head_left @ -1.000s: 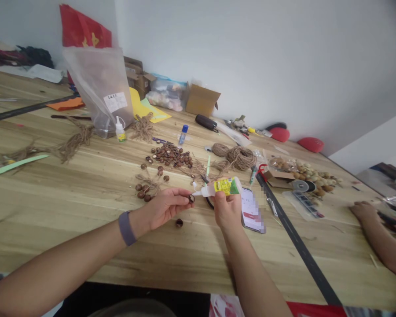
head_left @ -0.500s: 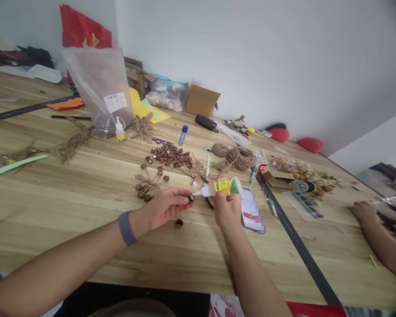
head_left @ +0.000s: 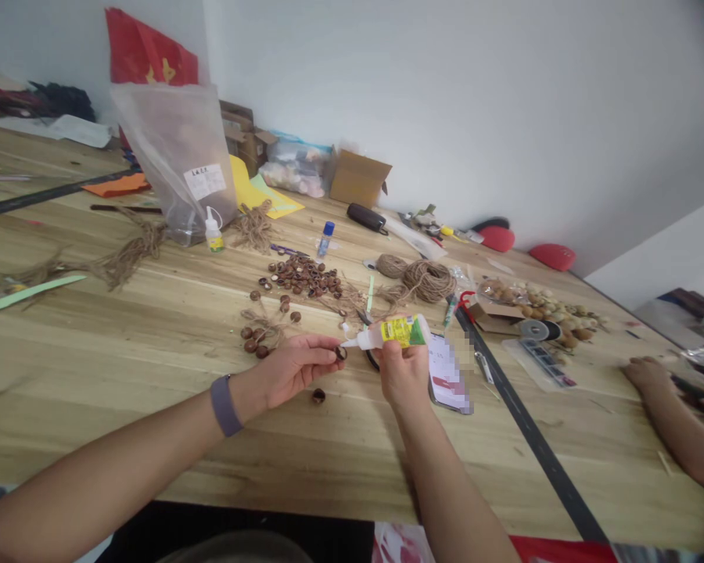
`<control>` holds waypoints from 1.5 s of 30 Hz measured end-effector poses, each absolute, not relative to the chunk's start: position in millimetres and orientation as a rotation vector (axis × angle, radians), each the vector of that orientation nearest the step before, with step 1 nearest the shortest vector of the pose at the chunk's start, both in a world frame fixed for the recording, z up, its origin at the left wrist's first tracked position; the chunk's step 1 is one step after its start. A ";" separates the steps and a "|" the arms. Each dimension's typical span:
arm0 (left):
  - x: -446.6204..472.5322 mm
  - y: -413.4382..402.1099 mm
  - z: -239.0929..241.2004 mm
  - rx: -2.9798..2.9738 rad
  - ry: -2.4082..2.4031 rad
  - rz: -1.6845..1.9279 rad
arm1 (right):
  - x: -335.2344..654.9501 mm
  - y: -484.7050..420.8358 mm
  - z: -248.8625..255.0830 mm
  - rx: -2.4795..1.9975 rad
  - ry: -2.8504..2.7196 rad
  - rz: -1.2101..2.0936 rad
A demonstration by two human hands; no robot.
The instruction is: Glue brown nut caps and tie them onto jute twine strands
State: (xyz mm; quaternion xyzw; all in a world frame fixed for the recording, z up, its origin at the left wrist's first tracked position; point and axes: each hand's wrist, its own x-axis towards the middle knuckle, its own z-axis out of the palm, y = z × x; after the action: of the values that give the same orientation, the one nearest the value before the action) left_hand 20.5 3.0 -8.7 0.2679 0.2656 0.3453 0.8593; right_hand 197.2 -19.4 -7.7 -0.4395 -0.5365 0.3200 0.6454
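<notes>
My left hand (head_left: 293,366) pinches a small brown nut shell (head_left: 340,353) between thumb and fingertips just above the wooden table (head_left: 152,344). My right hand (head_left: 404,372) grips a small glue bottle (head_left: 392,331) with a yellow-green label, lying sideways, its white nozzle touching the shell. Another brown shell (head_left: 318,396) lies on the table below my left hand. A purple band sits on my left wrist.
A pile of brown shells (head_left: 302,276) and twine-tied shells (head_left: 261,335) lie beyond my hands. A phone (head_left: 447,377), a jute twine ball (head_left: 427,280), a clear plastic bag (head_left: 179,160), another glue bottle (head_left: 213,231) and cardboard boxes stand around. Another person's hand (head_left: 645,374) rests at right.
</notes>
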 end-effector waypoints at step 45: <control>20.9 5.8 -11.0 0.531 0.561 0.842 | 191.7 -14.4 5.8 -0.825 -0.957 0.927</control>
State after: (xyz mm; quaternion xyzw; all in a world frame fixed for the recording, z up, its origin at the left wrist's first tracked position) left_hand 20.9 5.8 -11.0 0.2514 0.2656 0.3985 0.8411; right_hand 191.7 -14.4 5.8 -0.3716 -0.4312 0.4177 0.7082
